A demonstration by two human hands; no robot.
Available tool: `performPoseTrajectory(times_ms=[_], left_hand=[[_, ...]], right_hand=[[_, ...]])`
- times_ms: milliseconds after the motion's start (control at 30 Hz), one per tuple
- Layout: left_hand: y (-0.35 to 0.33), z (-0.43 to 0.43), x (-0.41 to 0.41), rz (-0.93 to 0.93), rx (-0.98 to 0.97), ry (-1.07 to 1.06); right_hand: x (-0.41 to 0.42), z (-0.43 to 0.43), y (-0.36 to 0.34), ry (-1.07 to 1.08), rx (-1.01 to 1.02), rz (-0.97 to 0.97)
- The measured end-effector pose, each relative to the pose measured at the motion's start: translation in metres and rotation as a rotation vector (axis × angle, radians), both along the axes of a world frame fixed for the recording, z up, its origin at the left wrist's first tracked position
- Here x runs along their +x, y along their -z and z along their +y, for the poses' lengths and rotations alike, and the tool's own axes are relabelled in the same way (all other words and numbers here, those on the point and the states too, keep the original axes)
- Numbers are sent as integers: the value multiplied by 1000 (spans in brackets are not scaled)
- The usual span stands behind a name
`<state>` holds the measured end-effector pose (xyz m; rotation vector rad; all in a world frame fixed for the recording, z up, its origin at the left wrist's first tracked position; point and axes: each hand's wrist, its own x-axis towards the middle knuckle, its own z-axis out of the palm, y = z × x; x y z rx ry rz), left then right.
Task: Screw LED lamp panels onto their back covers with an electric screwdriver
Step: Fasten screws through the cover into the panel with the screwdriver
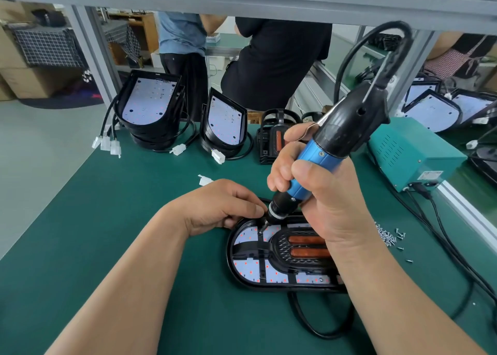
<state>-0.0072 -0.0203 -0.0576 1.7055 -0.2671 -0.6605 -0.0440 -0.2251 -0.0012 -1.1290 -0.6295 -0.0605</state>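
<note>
the back cover (230, 247) lies flat on the green mat (129, 220), in front of the person and a little to the right, with the led panel (248, 268) seated inside it. nothing clamps the cover, so i judge a hard push could slide or rock it and drag the bit (265, 223) off its hole. the electric screwdriver (320, 158) leans to the right instead of standing plumb. driven at that angle, 1 screw could go in crooked, strip, or let the bit skate across the panel. the left fingertips (257, 209) sit right beside the driver's working end, so a slip could nick them.

the right hand (330, 201) is wrapped round the driver's blue barrel, fingers fully closed on it. the left hand (217, 206) rests at the cover's far rim, thumb and forefinger drawn together by the bit. whether they pinch a screw i cannot tell.
</note>
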Motion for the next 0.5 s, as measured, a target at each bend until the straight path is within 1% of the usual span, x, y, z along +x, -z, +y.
performPoseTrajectory(times_ms=[167, 333, 500], left_hand=[[-1, -1, 0, -26, 18, 2], [-1, -1, -1, -36, 10, 9], [-3, -4, -2, -135, 96, 48]], right_hand=[[-1, 1, 0, -40, -62, -45], [2, -1, -1, -59, -82, -24], [2, -2, 1, -117, -136, -36]])
